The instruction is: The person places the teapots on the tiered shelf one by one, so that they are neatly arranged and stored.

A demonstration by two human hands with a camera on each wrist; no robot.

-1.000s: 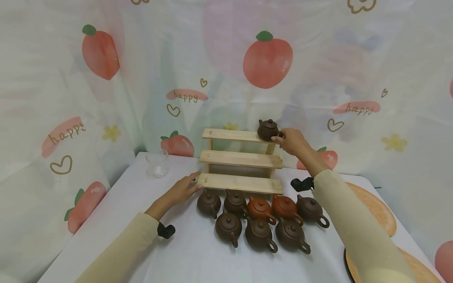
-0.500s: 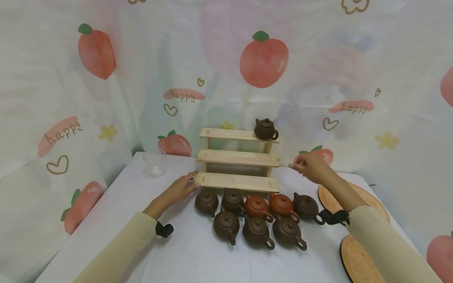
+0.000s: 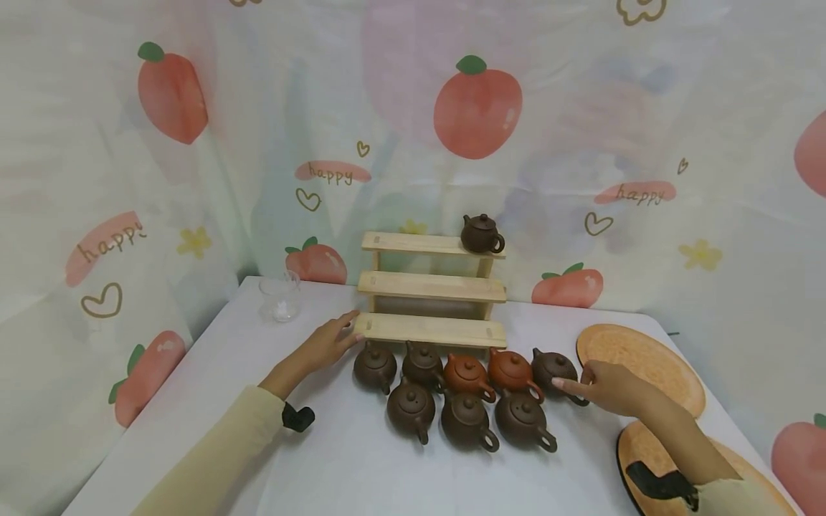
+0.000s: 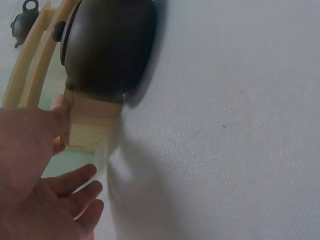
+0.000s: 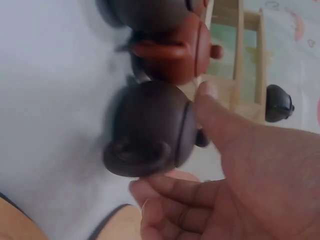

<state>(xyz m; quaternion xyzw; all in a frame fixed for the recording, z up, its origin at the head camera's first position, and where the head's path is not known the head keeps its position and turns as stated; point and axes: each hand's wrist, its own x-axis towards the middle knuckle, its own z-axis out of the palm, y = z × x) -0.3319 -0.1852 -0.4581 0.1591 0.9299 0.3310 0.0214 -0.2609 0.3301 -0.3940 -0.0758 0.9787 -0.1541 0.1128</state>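
Note:
A three-tier wooden shelf (image 3: 429,287) stands mid-table with one dark teapot (image 3: 480,234) on the right end of its top tier. Several teapots sit in two rows in front of it, two of them reddish (image 3: 466,374). My left hand (image 3: 342,333) lies flat with straight fingers against the left end of the bottom tier (image 4: 92,120), beside a dark teapot (image 4: 107,45). My right hand (image 3: 581,383) is at the rightmost dark teapot (image 3: 550,364) of the back row. Its thumb (image 5: 207,95) lies over the pot (image 5: 145,127) and its fingers (image 5: 165,185) curl under by the handle.
A small clear glass cup (image 3: 279,299) stands at the back left of the white table (image 3: 361,473). Two round orange mats (image 3: 639,365) lie at the right, one at the front edge (image 3: 652,448). A fruit-printed cloth hangs close behind the shelf.
My right hand let go of the teapot on the top tier and came down to the rightmost teapot on the table. The left hand stayed at the shelf.

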